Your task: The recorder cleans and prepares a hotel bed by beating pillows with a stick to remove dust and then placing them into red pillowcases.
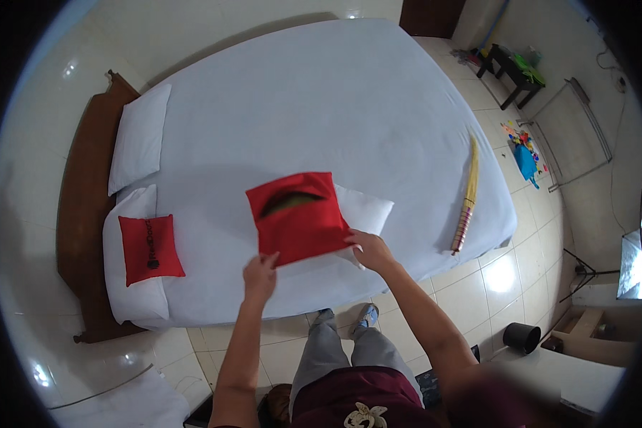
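Observation:
Above the near part of the bed I hold a red cushion cover (pixel 303 232) stretched between both hands. A dark slit gapes across its upper part. My left hand (pixel 260 277) pinches its lower left corner, and my right hand (pixel 369 251) grips the lower right corner. Behind the cover, partly hidden by it, a small white cushion insert (pixel 369 208) lies on the sheet. At the left, a red cushion (pixel 151 248) with dark print leans on a white pillow (pixel 137 299).
Another white pillow (pixel 141 139) lies by the wooden headboard (pixel 85 214). A stick broom (pixel 469 196) rests along the right side of the white-sheeted bed (pixel 299 93). Beyond it are a blue bag with scattered colourful pieces (pixel 526 160), a dark stool (pixel 513 71) and a black bin (pixel 522 338).

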`<state>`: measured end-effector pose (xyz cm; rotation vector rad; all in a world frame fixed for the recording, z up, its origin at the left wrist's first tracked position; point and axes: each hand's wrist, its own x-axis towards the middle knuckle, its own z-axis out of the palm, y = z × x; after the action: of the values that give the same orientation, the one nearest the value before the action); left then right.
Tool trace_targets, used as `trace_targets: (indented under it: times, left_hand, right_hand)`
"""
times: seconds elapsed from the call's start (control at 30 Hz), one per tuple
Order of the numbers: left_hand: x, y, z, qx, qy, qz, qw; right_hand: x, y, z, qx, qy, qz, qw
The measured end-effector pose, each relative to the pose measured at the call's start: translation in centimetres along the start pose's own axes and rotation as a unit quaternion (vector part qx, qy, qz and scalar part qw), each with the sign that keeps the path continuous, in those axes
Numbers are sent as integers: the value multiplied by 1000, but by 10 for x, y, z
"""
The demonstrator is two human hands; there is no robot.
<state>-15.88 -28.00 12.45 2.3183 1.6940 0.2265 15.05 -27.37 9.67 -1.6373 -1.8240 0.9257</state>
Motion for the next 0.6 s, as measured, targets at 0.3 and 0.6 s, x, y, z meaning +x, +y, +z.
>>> trace_targets:
  times: [0.3,0.6]
  left_hand:
    - [-1,-93,166,-232,-15,-191,954]
    - [42,-82,202,-217,-28,-403,889]
  right_hand:
    - [34,86,54,243,197,458,832]
    - [34,74,20,319,342,319,824]
